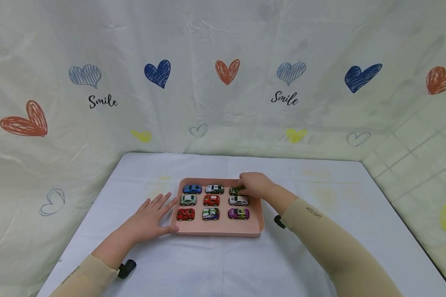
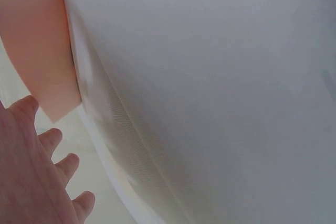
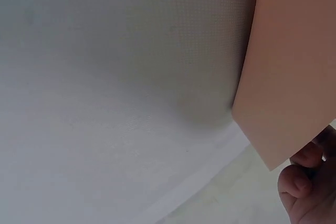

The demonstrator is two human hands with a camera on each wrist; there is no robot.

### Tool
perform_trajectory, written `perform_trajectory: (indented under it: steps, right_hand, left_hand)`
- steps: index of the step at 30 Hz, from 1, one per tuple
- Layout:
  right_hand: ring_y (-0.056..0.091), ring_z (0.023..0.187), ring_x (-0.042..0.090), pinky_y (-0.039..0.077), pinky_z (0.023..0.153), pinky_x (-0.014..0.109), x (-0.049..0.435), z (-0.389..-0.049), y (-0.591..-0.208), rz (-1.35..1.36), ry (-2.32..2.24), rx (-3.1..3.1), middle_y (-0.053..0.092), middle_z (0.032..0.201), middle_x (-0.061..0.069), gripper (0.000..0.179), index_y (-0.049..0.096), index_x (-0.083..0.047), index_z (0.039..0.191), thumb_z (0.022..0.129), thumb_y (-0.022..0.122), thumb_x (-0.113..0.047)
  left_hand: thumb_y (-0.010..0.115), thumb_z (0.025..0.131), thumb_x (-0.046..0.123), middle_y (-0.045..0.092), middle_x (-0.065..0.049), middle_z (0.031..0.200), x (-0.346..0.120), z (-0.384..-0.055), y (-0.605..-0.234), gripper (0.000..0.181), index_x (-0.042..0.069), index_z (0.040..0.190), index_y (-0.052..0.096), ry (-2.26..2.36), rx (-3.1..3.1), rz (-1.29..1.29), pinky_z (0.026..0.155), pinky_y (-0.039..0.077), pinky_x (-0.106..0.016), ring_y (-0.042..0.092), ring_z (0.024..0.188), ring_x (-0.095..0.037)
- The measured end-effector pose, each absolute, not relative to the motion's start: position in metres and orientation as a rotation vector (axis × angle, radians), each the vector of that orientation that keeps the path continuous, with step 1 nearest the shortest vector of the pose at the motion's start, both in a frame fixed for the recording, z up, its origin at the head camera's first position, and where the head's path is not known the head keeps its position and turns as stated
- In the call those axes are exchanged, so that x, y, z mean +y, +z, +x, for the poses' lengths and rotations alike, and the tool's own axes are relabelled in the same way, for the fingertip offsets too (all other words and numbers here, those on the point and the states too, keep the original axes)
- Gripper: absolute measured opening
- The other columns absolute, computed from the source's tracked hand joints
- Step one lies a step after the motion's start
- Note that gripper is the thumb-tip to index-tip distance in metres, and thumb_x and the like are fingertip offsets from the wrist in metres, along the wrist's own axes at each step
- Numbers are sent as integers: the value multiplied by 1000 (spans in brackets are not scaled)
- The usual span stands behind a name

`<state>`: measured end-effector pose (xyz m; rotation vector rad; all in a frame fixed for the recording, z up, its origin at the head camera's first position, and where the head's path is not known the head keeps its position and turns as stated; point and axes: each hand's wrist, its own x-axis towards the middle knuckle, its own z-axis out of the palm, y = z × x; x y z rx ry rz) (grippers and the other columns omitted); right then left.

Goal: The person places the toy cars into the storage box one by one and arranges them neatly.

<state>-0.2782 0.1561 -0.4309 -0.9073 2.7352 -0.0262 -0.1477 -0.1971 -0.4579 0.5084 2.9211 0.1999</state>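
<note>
A pink tray (image 1: 215, 235) holds several toy cars set out in rows. At its back right corner my right hand (image 1: 255, 185) pinches a dark green toy car (image 1: 235, 191), partly hidden by the fingers. Just in front of that one is a white toy car (image 1: 238, 201). My left hand (image 1: 150, 218) lies with fingers spread at the tray's left side, its thumb touching the front left edge. The left wrist view shows the left hand (image 2: 31, 166) beside the tray wall (image 2: 39, 40). In the right wrist view, curled fingers (image 3: 295, 182) show past the tray's corner.
Blue (image 1: 192, 189), red (image 1: 186, 214) and purple (image 1: 238, 213) cars are among those in the tray. A white cloth (image 1: 301, 255) covers the table. Behind it hangs a pale curtain (image 1: 193, 41) printed with hearts.
</note>
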Motion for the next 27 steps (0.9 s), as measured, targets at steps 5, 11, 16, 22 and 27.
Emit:
perform_trajectory:
  steps: [5, 11, 16, 22, 27]
  right_hand:
    - [57, 81, 9, 54, 81, 31, 156, -280, -432, -902, -34, 2740, 66, 92, -9, 24, 77, -29, 115, 92, 73, -31]
    - [64, 94, 12, 54, 90, 36, 154, -282, -434, -899, -13, 2764, 72, 103, -7, 24, 76, -27, 116, 92, 72, -29]
    - [64, 96, 13, 53, 93, 37, 154, -281, -433, -863, -31, 2764, 72, 106, -7, 26, 75, -26, 118, 92, 72, -27]
    - [61, 90, 11, 53, 92, 37, 155, -280, -430, -826, -88, 2750, 72, 103, -8, 27, 75, -25, 119, 92, 73, -28]
    - [60, 89, 10, 53, 92, 37, 156, -279, -425, -828, -130, 2747, 72, 103, -10, 25, 75, -26, 118, 92, 72, -27]
  left_hand:
    - [58, 82, 75, 22, -11, 164, -197, -148, -457, 98, 20, 158, 30, 203, 2922, 512, 117, 14, -63, 17, 149, -40]
    - [60, 82, 73, 22, -12, 163, -198, -148, -457, 97, 19, 157, 31, 239, 2926, 519, 117, 14, -64, 17, 149, -40]
    - [60, 82, 73, 21, -11, 164, -198, -148, -459, 98, 20, 158, 29, 244, 2921, 514, 118, 12, -62, 16, 149, -39]
    - [61, 82, 72, 22, -11, 164, -196, -147, -455, 96, 19, 157, 30, 237, 2923, 508, 118, 13, -63, 17, 149, -40]
    - [59, 83, 73, 21, -11, 164, -196, -146, -453, 96, 20, 157, 30, 229, 2914, 503, 118, 13, -63, 16, 149, -39]
